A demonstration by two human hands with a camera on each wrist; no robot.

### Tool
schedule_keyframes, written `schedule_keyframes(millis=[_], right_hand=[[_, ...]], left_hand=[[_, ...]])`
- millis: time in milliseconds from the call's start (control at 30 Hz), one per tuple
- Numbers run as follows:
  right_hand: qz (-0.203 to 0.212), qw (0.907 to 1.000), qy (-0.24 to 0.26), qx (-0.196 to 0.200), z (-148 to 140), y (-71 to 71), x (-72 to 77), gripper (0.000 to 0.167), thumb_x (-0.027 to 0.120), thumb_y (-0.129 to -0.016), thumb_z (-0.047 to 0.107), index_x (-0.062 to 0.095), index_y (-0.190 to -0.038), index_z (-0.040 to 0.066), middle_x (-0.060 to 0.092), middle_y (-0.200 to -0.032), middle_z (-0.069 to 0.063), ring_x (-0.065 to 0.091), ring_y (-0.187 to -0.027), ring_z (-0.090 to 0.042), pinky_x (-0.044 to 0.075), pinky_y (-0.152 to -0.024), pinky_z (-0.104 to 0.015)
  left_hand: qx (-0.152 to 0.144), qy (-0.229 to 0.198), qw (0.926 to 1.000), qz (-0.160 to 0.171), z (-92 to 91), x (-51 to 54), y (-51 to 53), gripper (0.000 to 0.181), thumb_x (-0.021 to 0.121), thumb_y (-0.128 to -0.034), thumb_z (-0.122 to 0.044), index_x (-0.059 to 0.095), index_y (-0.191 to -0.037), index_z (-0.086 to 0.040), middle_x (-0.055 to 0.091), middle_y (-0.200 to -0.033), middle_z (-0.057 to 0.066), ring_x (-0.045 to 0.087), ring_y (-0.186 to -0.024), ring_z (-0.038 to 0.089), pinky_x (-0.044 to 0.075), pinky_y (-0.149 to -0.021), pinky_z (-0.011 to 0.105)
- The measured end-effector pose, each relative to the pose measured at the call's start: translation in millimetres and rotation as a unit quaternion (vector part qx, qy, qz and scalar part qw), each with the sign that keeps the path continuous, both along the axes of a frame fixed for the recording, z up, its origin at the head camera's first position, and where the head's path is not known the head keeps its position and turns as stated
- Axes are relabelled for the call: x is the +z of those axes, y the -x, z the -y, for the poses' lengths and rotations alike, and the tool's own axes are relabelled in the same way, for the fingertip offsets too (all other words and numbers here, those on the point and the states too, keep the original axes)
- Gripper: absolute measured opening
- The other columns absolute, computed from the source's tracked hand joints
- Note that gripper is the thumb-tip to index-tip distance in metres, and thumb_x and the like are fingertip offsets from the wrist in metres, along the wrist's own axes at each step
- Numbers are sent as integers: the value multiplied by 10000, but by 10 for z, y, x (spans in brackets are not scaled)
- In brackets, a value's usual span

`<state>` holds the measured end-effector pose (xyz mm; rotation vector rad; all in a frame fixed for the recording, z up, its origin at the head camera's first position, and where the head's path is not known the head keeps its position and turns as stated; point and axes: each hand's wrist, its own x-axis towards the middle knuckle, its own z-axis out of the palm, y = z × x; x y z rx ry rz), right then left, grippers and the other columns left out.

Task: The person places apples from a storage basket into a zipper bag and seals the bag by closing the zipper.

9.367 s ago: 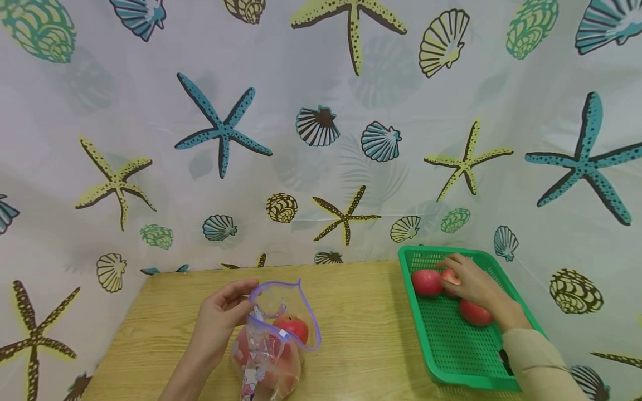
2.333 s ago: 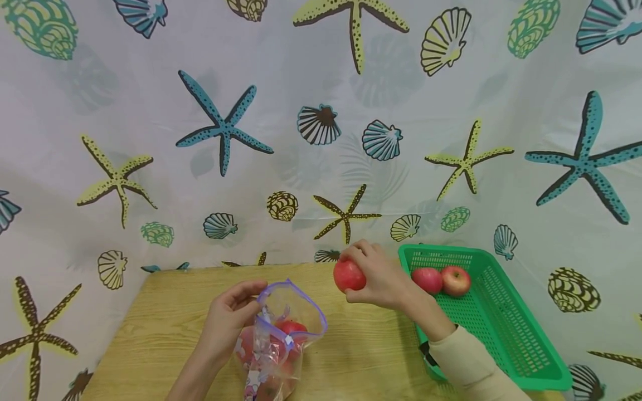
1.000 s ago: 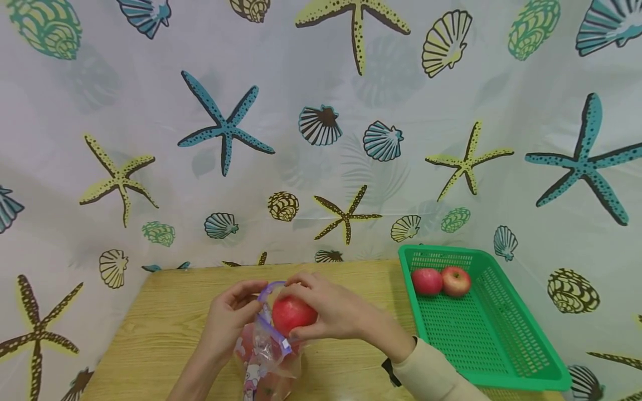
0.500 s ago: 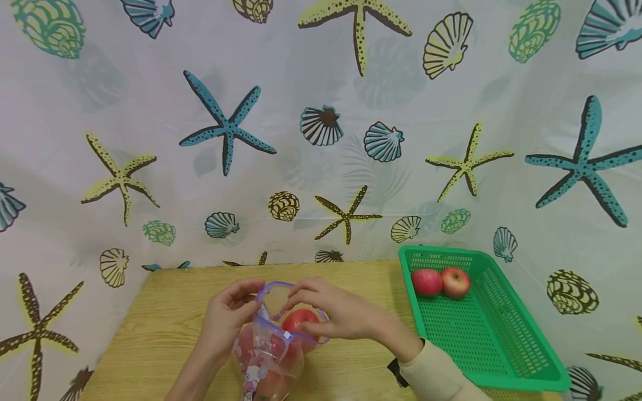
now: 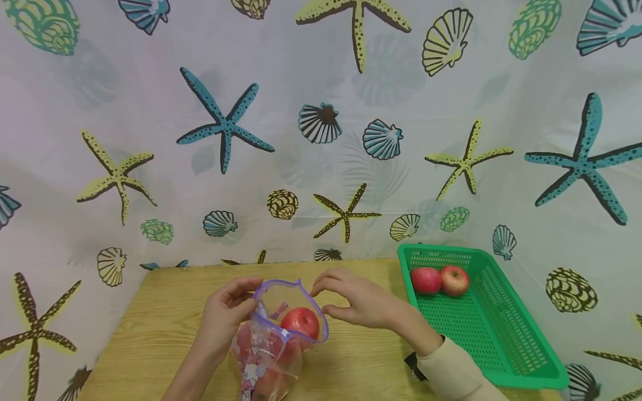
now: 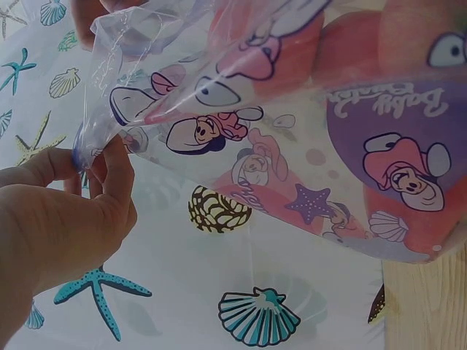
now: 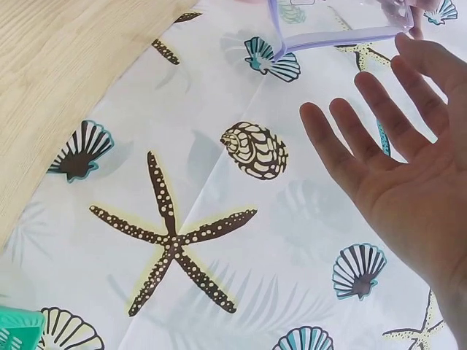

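Note:
A clear zip bag (image 5: 273, 356) with a purple rim and cartoon prints stands on the table, its mouth spread wide. Several red apples fill it; the topmost apple (image 5: 301, 322) shows through the opening. My left hand (image 5: 225, 317) pinches the bag's left rim between thumb and fingers, which the left wrist view shows close up on the plastic (image 6: 109, 131). Just right of the rim, my right hand (image 5: 358, 301) holds nothing, its fingers spread and loosely bent. In the right wrist view that hand (image 7: 408, 146) has its palm bare.
A green plastic basket (image 5: 481, 334) stands at the table's right, with two red apples (image 5: 426, 280) side by side in its far left corner. The wooden table (image 5: 170, 312) ends at a shell-and-starfish printed curtain (image 5: 321, 167) behind.
My right hand brought an apple from the basket into the bag, let go of it, and has drawn back to the right. My left hand keeps its pinch on the rim.

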<state>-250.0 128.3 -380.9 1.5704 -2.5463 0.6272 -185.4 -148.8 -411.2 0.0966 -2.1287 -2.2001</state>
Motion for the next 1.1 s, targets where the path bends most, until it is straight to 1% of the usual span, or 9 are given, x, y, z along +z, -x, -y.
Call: schedule_keyframes(millis=[233, 467, 667, 933, 1000, 1100], right_hand=[[-79, 9999, -19, -86, -64, 33, -24, 255, 686, -933, 187, 642, -1182, 151, 608, -1222, 22, 570, -1180, -149, 506, -1006, -328], [-135, 9998, 4, -172, -123, 74, -66, 255, 698, -926, 186, 640, -1173, 161, 610, -1207, 26, 575, -1164, -155, 519, -982, -339], [-231, 9990, -235, -304, -186, 124, -111, 245, 699, -924, 192, 639, -1162, 177, 603, -1191, 35, 575, -1141, -146, 527, -954, -325], [-112, 9964, -460, -699, -355, 233, -165, 262, 697, -922, 172, 636, -1176, 150, 603, -1191, 16, 591, -1130, -172, 526, -951, -357], [-134, 9948, -525, -864, -414, 270, -189, 267, 703, -919, 179, 636, -1176, 149, 601, -1186, 14, 598, -1118, -175, 534, -933, -360], [-147, 9903, -643, -1222, -515, 321, -230, 276, 712, -916, 208, 636, -1177, 165, 594, -1186, 22, 627, -1052, -157, 556, -864, -333]], left_hand=[[-26, -15, 10000, -18, 6, 2, 3, 351, 600, -908, 52, 603, -1259, 36, 670, -1032, -58, 616, -904, 131, 577, -739, 241], [-52, -25, 10000, -53, 16, -4, 1, 352, 603, -907, 55, 602, -1259, 39, 672, -1041, -61, 621, -903, 129, 580, -740, 244], [-54, -23, 9999, -99, 21, -7, -10, 355, 601, -908, 56, 598, -1262, 44, 672, -1045, -66, 626, -898, 121, 579, -738, 242], [-21, -5, 9999, -121, 29, -26, -23, 355, 611, -905, 49, 600, -1259, 46, 671, -1049, -59, 635, -896, 122, 583, -740, 246], [-9, 2, 9999, -120, 33, -32, -22, 354, 614, -905, 48, 600, -1258, 47, 672, -1048, -58, 637, -894, 122, 584, -741, 246], [-15, 30, 9999, -109, 37, -36, -20, 351, 616, -910, 38, 599, -1261, 42, 670, -1049, -61, 637, -897, 121, 583, -744, 244]])
